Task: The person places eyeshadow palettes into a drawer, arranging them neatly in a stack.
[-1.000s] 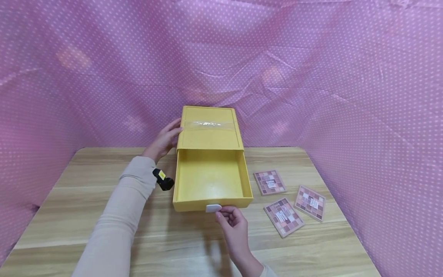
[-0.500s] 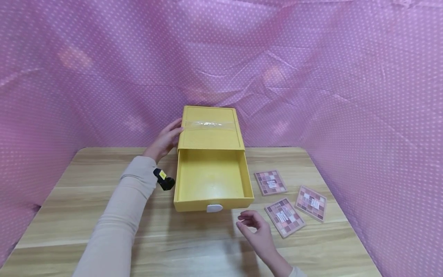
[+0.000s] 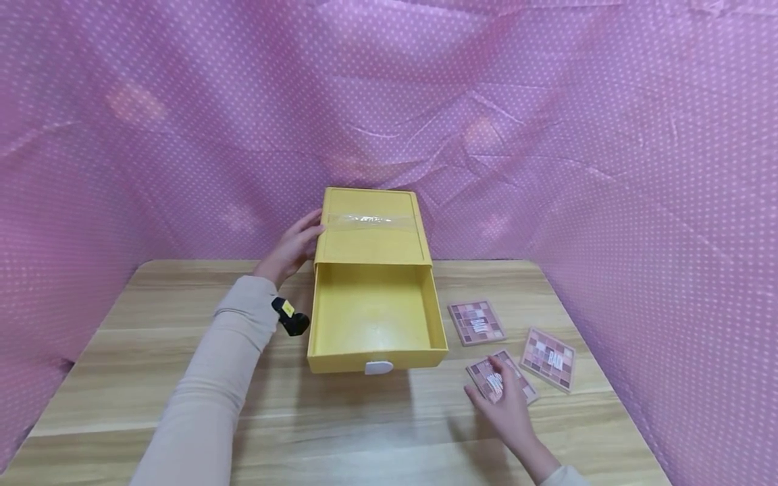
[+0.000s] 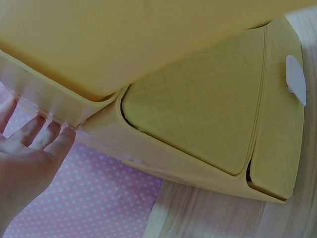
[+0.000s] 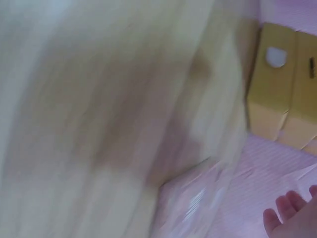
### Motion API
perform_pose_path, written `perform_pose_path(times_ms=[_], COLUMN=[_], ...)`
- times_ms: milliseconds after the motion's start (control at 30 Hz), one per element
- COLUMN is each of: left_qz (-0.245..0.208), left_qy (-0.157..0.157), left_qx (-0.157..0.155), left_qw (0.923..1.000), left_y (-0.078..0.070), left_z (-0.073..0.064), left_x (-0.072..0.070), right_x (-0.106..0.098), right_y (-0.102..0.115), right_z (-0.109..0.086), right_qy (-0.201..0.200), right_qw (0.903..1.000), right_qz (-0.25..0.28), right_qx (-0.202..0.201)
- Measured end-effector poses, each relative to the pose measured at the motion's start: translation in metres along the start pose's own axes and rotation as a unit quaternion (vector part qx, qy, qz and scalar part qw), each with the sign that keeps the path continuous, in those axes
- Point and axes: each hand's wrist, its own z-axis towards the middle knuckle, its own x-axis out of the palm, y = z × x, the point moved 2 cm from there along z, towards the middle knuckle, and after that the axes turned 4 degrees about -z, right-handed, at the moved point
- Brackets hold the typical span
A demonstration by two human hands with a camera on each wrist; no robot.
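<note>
A yellow drawer box (image 3: pixel 374 241) stands at the back of the table, a strip of clear tape across its top. Its upper drawer (image 3: pixel 378 310) is pulled out towards the person, bare inside, with a white tab handle (image 3: pixel 379 368) in front. My left hand (image 3: pixel 292 248) rests along the box's left side with fingers extended; the left wrist view shows the fingertips (image 4: pixel 63 141) against the wall. My right hand (image 3: pixel 507 408) hovers over the nearest eyeshadow palette (image 3: pixel 494 378), thumb and fingers apart, covering part of it. Whether it touches the palette I cannot tell.
Two more eyeshadow palettes lie flat to the right: one beside the drawer (image 3: pixel 477 322), another (image 3: pixel 549 359) farther right. A lower drawer front (image 4: pixel 277 114) with its own white handle shows under the pulled-out one. Pink dotted cloth (image 3: pixel 656 202) encloses the wooden table (image 3: pixel 182 378).
My right hand has let go of the drawer's white handle and moved right to the nearest palette. My left hand stays against the box, and the drawer remains pulled out.
</note>
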Motion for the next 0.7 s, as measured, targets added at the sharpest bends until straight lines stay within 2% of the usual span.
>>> perform_pose_path(times_ms=[167, 300, 533, 700], left_qz=[-0.005, -0.001, 0.005, 0.006], left_qy=[0.001, 0.005, 0.008, 0.004], left_qx=[0.0, 0.001, 0.001, 0.003], left_qw=[1.0, 1.0, 1.0, 1.0], left_y=[0.0, 0.0, -0.001, -0.001], left_z=[-0.001, -0.001, 0.0, 0.0], left_x=[0.001, 0.002, 0.001, 0.0], right_x=[-0.006, -0.008, -0.011, -0.014], right_y=[-0.026, -0.045, -0.071, -0.081], right_z=[0.0, -0.003, -0.004, -0.005], right_qy=[-0.013, -0.007, 0.049, 0.075], right_qw=[0.9979, 0.9927, 0.9826, 0.9768], right_qz=[-0.059, -0.106, -0.155, -0.17], right_qx=[0.025, 0.056, 0.091, 0.107])
